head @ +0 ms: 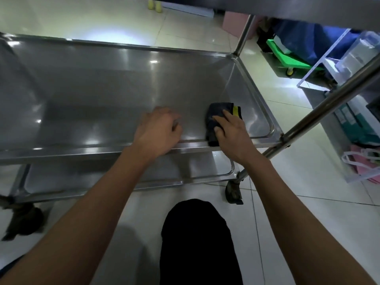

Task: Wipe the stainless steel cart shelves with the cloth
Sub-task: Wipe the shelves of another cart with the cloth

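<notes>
- Your right hand (230, 133) presses the dark folded cloth (220, 118) flat-fingered on the middle shelf (102, 95); sweep into that near-right corner.
- Your left hand (157, 130), loosely curled and holding nothing, steadies the front rim.

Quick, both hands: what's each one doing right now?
Left hand: loosely curled, holding nothing, resting on the stainless steel cart shelf.
Right hand: open, fingers flat, pressing the dark cloth with a yellow stripe.

Dim, greenish light is filling the frame; bright glare is bouncing off the steel shelf (102, 83) at upper left, edges are bending outward, and the left hand (158, 130) is blurring slightly
</notes>
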Tool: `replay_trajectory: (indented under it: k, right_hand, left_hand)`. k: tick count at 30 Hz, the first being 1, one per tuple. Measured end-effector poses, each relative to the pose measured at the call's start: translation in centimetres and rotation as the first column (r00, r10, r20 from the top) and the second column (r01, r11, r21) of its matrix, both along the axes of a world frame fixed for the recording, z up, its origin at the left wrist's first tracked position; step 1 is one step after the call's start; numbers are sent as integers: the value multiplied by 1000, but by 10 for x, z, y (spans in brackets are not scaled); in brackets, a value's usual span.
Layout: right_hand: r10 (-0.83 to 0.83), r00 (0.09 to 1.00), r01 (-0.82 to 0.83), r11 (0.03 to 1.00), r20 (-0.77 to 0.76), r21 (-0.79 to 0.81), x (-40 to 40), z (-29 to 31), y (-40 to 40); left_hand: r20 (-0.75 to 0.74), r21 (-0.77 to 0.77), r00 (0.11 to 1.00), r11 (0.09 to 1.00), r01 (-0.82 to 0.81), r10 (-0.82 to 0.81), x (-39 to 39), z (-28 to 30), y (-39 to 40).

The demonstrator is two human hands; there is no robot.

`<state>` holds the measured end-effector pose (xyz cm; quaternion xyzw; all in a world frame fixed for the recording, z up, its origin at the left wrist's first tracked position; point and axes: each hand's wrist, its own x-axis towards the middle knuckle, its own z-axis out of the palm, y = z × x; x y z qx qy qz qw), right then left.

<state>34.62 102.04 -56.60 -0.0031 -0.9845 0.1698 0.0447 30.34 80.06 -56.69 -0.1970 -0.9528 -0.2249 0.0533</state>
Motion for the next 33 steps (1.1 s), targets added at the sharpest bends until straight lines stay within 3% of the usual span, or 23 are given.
replay_trajectory:
  k: [6, 14, 22, 28, 33]
  right_hand:
    - [132, 991, -132, 991, 15, -10, -6, -14, -89]
    - [252, 967, -250, 967, 37, -46, -10, -16, -203]
    - [312, 950, -311, 935, -18, -172, -9, -16, -266]
    - [193, 980, -187, 977, 47, -106, 0, -17, -290]
    - [232, 970, -239, 965, -70, -107, 7, -16, -292]
  left_hand:
    - [-9, 12, 982, 982, -190, 190, 25, 6, -75]
    - [-115, -22, 938, 944, -331, 326, 60, -3, -166]
    - [-191, -7, 906, 923, -385, 377, 83, -13, -221]
    - [-208, 48, 901, 924, -380, 381, 98, -14, -242]
    - [-239, 88, 894, 925, -370, 380, 107, -15, -261]
